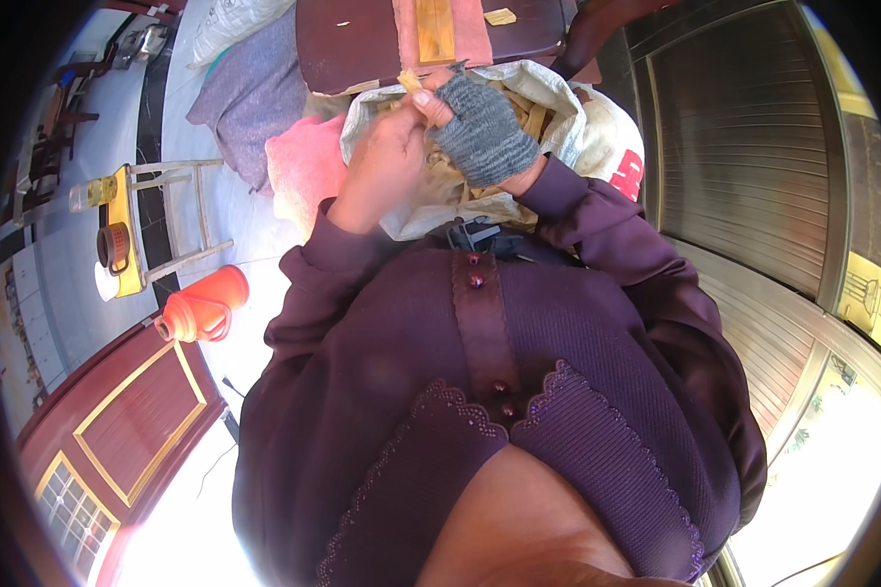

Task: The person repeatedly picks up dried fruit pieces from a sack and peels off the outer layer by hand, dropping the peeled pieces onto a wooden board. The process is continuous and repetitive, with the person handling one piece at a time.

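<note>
My right hand (pixel 484 128), in a grey knitted fingerless glove, pinches a pale yellow dried-looking piece (pixel 410 80) between thumb and fingers. Against its fingertips lies my bare left hand (pixel 384 160), slightly blurred with fingers bent; whether it grips the piece too cannot be told. Below both hands, a white woven sack (pixel 567 95) gapes around many pale yellow strips (pixel 532 121). Just beyond is a dark red wooden seat or board (pixel 349 44) with a pink cloth (pixel 479 33) and a wooden strip (pixel 435 29) on it. Another yellow piece (pixel 500 17) rests there.
Pink cloth (pixel 308 158) and grey-blue cloth (pixel 246 103) are left of the sack. Farther left stand a yellow-topped stool (pixel 128 253) bearing a jar (pixel 93 194) and a cup (pixel 113 249), and a red thermos flask (pixel 209 301). A white bag with red marking (pixel 608 136) sits at right, near a slatted metal shutter (pixel 741 154).
</note>
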`<state>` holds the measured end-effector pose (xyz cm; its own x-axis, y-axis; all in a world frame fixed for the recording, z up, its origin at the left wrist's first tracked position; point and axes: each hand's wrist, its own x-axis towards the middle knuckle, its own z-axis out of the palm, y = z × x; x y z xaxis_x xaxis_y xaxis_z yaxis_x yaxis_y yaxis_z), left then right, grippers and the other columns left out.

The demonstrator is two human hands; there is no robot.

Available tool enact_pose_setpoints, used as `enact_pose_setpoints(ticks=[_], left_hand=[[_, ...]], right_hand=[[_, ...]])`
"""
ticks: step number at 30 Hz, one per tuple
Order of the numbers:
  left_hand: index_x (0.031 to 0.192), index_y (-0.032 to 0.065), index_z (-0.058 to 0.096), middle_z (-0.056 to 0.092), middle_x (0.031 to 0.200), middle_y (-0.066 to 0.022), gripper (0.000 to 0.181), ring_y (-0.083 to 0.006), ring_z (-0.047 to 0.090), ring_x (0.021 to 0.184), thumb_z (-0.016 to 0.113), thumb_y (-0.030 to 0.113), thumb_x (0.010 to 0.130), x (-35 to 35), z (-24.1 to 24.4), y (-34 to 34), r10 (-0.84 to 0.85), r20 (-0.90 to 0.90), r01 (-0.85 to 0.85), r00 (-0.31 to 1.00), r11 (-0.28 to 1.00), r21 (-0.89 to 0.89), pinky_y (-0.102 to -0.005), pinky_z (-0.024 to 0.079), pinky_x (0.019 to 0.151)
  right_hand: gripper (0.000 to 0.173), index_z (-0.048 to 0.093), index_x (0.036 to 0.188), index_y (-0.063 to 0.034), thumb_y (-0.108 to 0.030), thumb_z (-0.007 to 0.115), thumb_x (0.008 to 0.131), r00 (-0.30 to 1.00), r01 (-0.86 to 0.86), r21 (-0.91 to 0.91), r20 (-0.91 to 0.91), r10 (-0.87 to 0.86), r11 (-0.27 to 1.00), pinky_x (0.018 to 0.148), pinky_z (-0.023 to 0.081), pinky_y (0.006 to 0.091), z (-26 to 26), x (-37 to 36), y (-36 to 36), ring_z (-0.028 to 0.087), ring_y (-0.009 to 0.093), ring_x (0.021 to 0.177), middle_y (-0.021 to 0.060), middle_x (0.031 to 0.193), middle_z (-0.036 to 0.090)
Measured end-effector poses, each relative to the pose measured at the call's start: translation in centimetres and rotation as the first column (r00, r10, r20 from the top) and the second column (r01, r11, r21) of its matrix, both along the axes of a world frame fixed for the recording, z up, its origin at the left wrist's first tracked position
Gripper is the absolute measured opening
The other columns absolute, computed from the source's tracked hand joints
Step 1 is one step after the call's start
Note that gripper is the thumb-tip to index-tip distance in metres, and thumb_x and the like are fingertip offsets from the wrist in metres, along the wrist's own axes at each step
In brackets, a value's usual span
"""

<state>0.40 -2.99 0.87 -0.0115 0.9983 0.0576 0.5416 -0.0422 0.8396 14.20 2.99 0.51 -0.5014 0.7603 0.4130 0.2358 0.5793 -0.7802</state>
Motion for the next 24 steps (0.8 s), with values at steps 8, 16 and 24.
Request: enact_pose_setpoints(ticks=[8, 16, 24], left_hand=[[0.109, 0.0050, 0.058, 0.053, 0.097, -0.0123, 0.031, -0.0281, 0.059, 0.083, 0.047, -0.008, 0.084, 0.6, 2.8, 0.6, 0.153, 0.003, -0.129, 0.988, 0.821, 0.556, -0.0337, 0.048, 0.070], [0.102, 0.0016, 0.057, 0.062, 0.097, -0.0050, 0.015, -0.0154, 0.061, 0.087, 0.047, -0.002, 0.091, -1.2, 0.7, 0.9, 0.104, 0.789, -0.016, 0.605, 0.993, -0.119, -0.0289, 0.049, 0.078], [0.102, 0.0008, 0.056, 0.061, 0.093, -0.0040, 0.014, -0.0086, 0.058, 0.087, 0.059, 0.010, 0.091, -0.5, 2.2, 1.9, 0.061, 0.827, -0.023, 0.559, 0.998, -0.058, -0.0231, 0.049, 0.077]], right_hand=[[0.028, 0.058, 0.091, -0.0012, -0.030, 0.056, 0.092, 0.702, -0.709, -0.704, -0.710, -0.052, 0.046, 0.042, 0.038, 0.0193, 1.1, -0.1, 0.3, 0.055, 0.013, 0.056, 0.0044, 0.071, 0.056], [0.035, 0.061, 0.101, -0.0034, -0.036, 0.059, 0.089, 0.959, -0.246, -0.093, 0.124, 0.256, 0.965, 0.069, 0.046, 0.0352, 3.7, 2.4, 0.9, 0.058, 0.024, 0.069, 0.0099, 0.077, 0.057], [0.038, 0.067, 0.097, -0.0015, -0.038, 0.064, 0.086, 0.980, -0.196, -0.413, -0.047, 0.193, 0.890, 0.076, 0.047, 0.0310, 5.3, 2.5, 1.9, 0.061, 0.018, 0.081, 0.0090, 0.085, 0.065]])
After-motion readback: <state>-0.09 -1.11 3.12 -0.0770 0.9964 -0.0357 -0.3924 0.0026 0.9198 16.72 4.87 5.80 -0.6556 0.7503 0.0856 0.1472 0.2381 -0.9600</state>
